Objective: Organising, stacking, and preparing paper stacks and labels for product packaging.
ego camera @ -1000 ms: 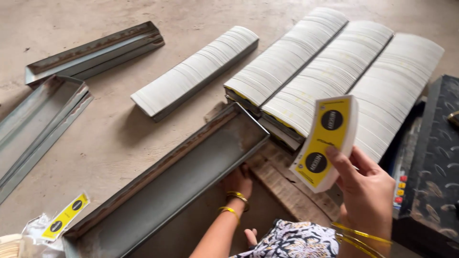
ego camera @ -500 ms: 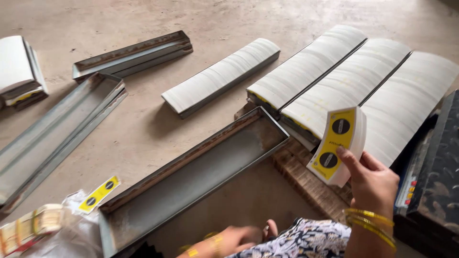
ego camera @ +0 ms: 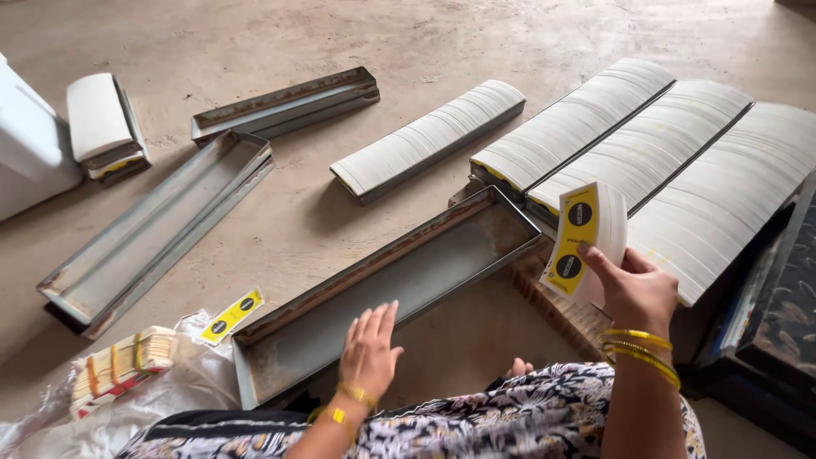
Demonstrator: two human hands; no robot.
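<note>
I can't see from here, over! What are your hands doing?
Left hand flat in empty metal tray. Right hand holds stack of yellow labels. Nothing lying in that tray.

Upper left: you have a short tray (ego camera: 106, 127) packed with white cards, at the frame's edge.
Top centre: you see a narrow empty metal tray (ego camera: 285, 102) on the concrete floor (ego camera: 255, 34).
Left: a long empty tray (ego camera: 157, 229) lies slanted.
Centre: a loose row of white cards (ego camera: 429, 140).
Lower left: a banded bundle (ego camera: 119, 365) sits on clear plastic (ego camera: 183, 387), a yellow label (ego camera: 231, 316) just beside.
</note>
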